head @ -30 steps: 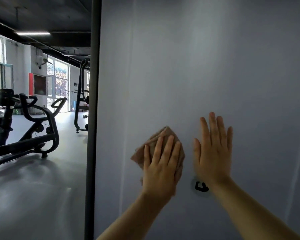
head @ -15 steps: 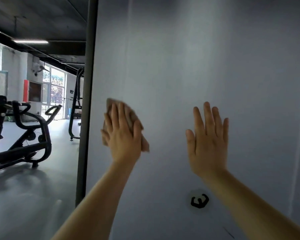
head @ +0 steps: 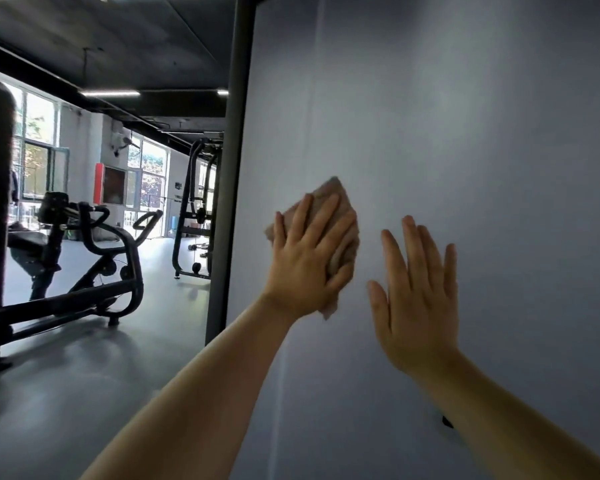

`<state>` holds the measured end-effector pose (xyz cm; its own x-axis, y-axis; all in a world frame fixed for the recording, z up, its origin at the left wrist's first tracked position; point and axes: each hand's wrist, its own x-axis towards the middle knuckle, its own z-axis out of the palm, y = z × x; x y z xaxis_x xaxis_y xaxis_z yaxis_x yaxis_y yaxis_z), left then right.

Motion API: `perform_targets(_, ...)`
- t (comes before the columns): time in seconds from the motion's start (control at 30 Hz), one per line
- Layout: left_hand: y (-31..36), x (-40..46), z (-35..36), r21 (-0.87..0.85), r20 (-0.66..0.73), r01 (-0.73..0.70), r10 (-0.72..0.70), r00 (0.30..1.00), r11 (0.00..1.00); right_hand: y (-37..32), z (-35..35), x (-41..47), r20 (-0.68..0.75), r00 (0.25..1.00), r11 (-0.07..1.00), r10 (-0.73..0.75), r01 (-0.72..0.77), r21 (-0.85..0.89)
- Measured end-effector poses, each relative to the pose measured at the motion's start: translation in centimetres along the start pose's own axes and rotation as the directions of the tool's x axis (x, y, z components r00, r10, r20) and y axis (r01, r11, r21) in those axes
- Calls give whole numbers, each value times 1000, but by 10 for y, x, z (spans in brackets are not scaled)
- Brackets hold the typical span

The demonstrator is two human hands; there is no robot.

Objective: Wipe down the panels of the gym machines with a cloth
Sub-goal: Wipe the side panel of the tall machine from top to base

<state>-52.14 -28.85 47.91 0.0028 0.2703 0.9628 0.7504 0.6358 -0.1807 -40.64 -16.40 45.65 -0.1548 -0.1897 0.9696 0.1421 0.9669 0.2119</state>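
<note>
Against smooth grey panel (head: pixel 430 133): left hand (head: pixel 309 268) flat, pressing crumpled tan cloth (head: pixel 340 202); right hand (head: pixel 416 299) flat, empty.

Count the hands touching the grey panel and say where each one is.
2. The left hand presses the cloth flat on the panel near its left edge; the right hand lies flat and bare on the panel beside it.

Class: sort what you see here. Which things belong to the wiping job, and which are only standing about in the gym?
Belongs to the job:
cloth
grey panel
left hand, pressing the cloth flat on the panel
right hand, flat against the panel

Standing about:
black exercise machine
rack frame
red wall sign
</note>
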Motion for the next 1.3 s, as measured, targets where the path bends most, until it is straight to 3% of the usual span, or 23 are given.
perform_targets(0.07,-13,-7,-1,-145,25,323,-322,946,935,-14,8,-1,34,999,1000,-7,7,-15)
perform_targets(0.13,-17,-36,3,-237,89,569,-566,820,787,-20,14,-6,63,998,999,-17,19,-31)
perform_targets(0.23,3,-93,10,-297,142,726,-724,675,620,-19,17,-13,61,997,999,-45,44,7)
perform_targets(0.3,24,-104,12,-297,139,712,-709,692,637,-19,17,-14,27,998,996,-57,55,74)
perform_targets(0.33,34,-97,13,-273,114,653,-650,751,706,-20,17,-13,4,999,993,-52,51,102)
perform_targets(0.43,51,-46,10,-76,31,247,-245,969,966,-20,17,-12,-55,998,992,-12,19,125)
perform_targets(0.5,46,-4,4,5,-1,49,-49,999,999,-20,18,-12,-69,997,994,28,-20,108)
perform_targets(0.57,28,24,-1,-8,-49,-11,10,999,1000,-20,18,-11,-58,997,997,44,-40,69)
perform_targets(0.63,8,33,-4,-57,-56,33,-36,998,998,-21,19,-10,-32,999,999,35,-35,10)
perform_targets(0.7,-13,30,-4,-151,-29,205,-212,977,967,-21,19,-11,5,1000,999,25,-25,-39)
perform_targets(0.83,-44,-8,3,-300,32,562,-581,813,771,-22,20,-11,45,999,997,15,-12,-76)
perform_targets(1.0,-27,-88,16,-387,88,690,-720,688,612,-21,23,-12,83,997,995,-3,11,-101)
perform_targets(1.13,-3,-78,7,-419,140,794,-833,535,440,-23,24,-13,100,995,994,-22,32,-109)
perform_targets(1.2,19,-56,6,-400,98,774,-817,569,491,-24,23,-13,106,994,994,-28,38,-101)
perform_targets(1.3,62,-54,10,-264,10,572,-591,807,777,-23,20,-11,85,996,999,-8,12,-47)
